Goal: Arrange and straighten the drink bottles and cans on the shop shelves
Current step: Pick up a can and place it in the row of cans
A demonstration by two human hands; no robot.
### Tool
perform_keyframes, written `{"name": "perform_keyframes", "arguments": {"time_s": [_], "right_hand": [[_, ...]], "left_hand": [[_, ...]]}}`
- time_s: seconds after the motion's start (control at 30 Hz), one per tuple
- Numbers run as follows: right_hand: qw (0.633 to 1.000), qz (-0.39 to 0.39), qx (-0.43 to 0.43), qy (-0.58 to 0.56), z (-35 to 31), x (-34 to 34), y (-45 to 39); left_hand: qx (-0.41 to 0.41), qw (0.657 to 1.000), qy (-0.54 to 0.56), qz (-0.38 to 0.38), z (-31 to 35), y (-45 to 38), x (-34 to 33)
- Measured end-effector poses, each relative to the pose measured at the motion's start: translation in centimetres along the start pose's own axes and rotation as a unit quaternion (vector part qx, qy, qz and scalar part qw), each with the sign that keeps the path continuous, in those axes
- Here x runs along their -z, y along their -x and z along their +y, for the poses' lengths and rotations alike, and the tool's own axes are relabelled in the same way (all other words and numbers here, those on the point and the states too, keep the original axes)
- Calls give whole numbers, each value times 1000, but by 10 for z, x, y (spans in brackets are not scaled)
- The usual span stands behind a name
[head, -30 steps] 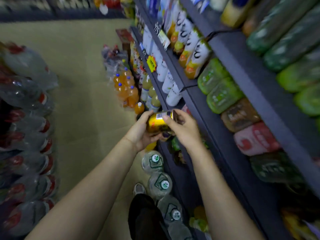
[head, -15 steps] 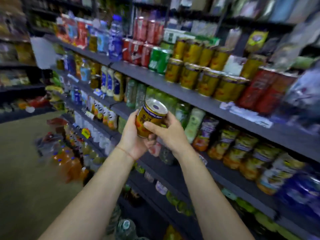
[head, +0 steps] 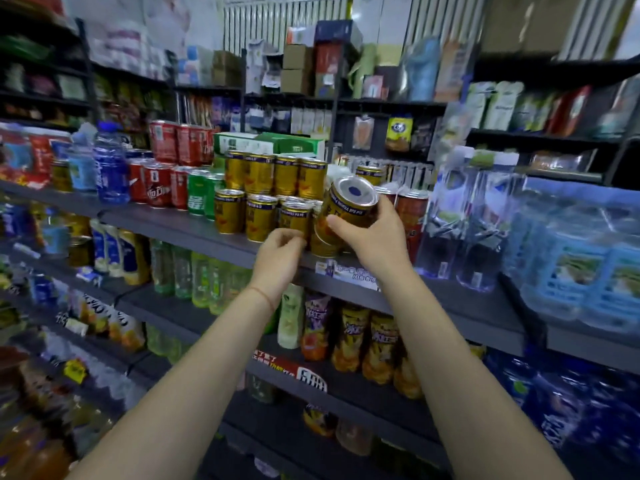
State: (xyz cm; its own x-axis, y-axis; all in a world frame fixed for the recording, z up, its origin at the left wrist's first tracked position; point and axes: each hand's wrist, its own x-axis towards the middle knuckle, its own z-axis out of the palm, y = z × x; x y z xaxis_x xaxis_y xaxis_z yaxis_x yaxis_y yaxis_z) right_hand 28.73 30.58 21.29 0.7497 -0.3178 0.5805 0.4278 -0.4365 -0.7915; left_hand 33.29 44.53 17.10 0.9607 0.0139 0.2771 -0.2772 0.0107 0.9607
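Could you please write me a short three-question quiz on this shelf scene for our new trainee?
1. True or false: the gold can in the right hand stands upright on the shelf.
2. Which drinks stand directly left of the gold cans in the front row? A) green cans B) water bottles C) cartons
3. Fill in: the left hand is at the shelf's front ____, below the gold cans.

Key:
1. False: it is tilted, its top towards the camera, held above the row.
2. A.
3. Edge; whether it touches a can is unclear.
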Motion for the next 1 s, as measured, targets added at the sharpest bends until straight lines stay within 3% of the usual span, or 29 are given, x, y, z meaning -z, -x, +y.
{"name": "perform_keyframes", "arguments": {"time_s": [0.2, 0.3, 0.5, 0.73, 1.0], "right_hand": [[1000, -5, 10, 20, 2, -28, -71], [998, 7, 5, 58, 5, -53, -103], [995, 3, -22, 97, 5, -93, -148], [982, 25, -55, 176, 19, -136, -165], [958, 87, -69, 265, 16, -158, -161]], "left_hand": [[-150, 972, -157, 88, -5, -51, 13], [-178, 950, -227, 123, -11, -78, 31], [-255, 903, -341, 52, -36, -131, 52], [-362, 850, -380, 49, -48, -182, 68], [-394, 850, -348, 24, -68, -197, 73]]}}
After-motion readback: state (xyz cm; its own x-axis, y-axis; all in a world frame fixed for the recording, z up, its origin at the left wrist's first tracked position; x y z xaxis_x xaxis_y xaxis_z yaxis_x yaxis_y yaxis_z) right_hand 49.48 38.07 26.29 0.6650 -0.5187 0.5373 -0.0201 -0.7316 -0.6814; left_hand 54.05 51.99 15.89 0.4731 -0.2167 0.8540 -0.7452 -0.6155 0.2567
